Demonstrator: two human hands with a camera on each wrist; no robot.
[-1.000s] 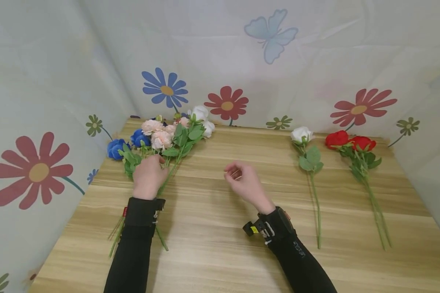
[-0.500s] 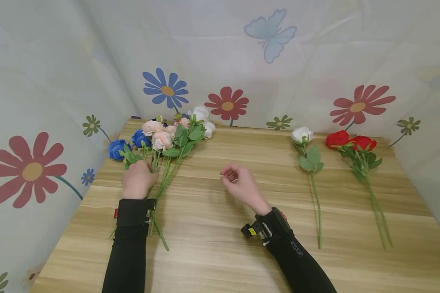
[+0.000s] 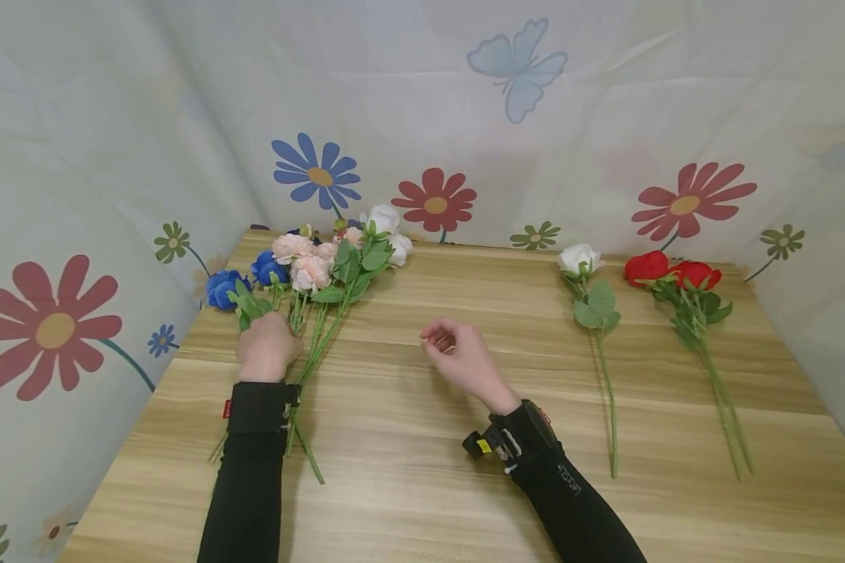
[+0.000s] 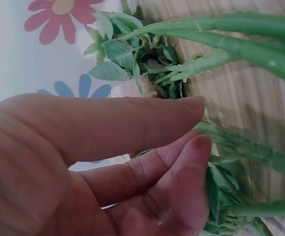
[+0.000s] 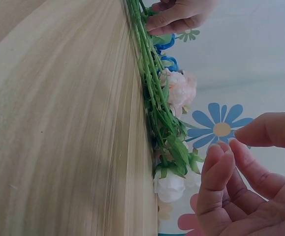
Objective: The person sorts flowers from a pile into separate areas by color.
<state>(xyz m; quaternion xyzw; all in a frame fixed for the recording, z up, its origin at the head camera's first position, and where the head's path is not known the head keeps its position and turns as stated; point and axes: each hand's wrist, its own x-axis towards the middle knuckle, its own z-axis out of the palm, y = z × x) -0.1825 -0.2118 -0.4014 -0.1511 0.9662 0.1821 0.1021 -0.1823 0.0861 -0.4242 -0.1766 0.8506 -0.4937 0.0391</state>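
Bench (image 3: 394,500): wood-grain top, bearing the flowers directly, laid loose in two groups. Left group: blue flowers (image 3: 227,289), pink flowers (image 3: 310,271) and white flowers (image 3: 400,249), heads toward the rear edge, some stems crossing. Right group: a single white flower (image 3: 580,259) and, beside it, two red flowers (image 3: 648,268) with stems together.

Left hand (image 3: 267,344): positioned at the left group, just below the blue heads, fingers bent beside the stems (image 4: 260,152). Whether its grip is closed on a stem cannot be determined. Right hand (image 3: 465,356): between the groups, grip unoccupied, fingers loosely bent, thumb apart from the fingertips.
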